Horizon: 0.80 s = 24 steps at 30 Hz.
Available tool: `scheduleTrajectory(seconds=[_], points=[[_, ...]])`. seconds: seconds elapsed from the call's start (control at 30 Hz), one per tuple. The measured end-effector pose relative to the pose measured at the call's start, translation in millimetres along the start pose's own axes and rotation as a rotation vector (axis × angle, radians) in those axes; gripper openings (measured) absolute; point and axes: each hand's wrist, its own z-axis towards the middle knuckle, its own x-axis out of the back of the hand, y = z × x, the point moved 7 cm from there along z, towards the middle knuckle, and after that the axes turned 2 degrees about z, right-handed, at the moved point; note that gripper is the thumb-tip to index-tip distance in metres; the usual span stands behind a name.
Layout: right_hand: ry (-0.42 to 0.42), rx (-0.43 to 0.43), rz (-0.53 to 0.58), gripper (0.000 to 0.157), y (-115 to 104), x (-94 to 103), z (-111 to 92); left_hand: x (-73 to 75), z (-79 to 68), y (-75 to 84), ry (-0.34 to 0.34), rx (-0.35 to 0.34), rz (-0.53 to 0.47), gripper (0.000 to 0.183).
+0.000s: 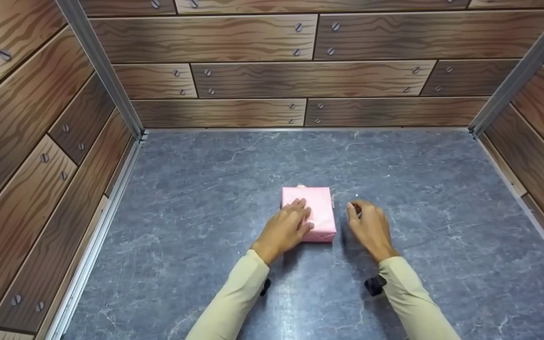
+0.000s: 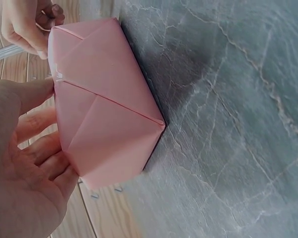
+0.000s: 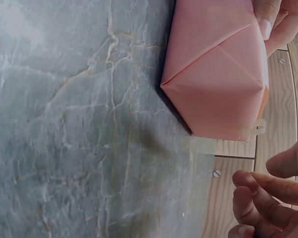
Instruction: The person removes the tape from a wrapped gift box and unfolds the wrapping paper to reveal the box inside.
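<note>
A box wrapped in pink paper (image 1: 317, 208) lies on the grey marbled surface, its folded end flaps facing the person. My left hand (image 1: 284, 229) rests on its left part, fingers laid over the top; in the left wrist view the thumb (image 2: 37, 94) touches the top edge of the box. To the right of the box and apart from it, my right hand (image 1: 371, 226) has its fingers loosely bent with nothing visible in them. A small clear strip of tape (image 3: 260, 127) sticks out from the box's far edge in the right wrist view.
Wood-plank patterned walls (image 1: 253, 80) close off the back and both sides. Metal strips (image 1: 106, 226) run along the edges of the grey surface (image 1: 182, 198). A dark wrist device (image 1: 375, 285) sits at the right sleeve.
</note>
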Motion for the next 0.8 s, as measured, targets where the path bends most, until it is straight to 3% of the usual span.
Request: scheduleTrajectory(seconds=[0.43,0.8], points=[[-0.052,0.068,0.022,0.016,-21,-0.6,-5,-0.9,-1.7,1.2,0.025,0.027,0.013,0.041],[-0.163,0.164,0.047,0.014,-46,-5.7,-14,-0.2,-0.8,6.7,0.135,-0.009,0.108,0.043]])
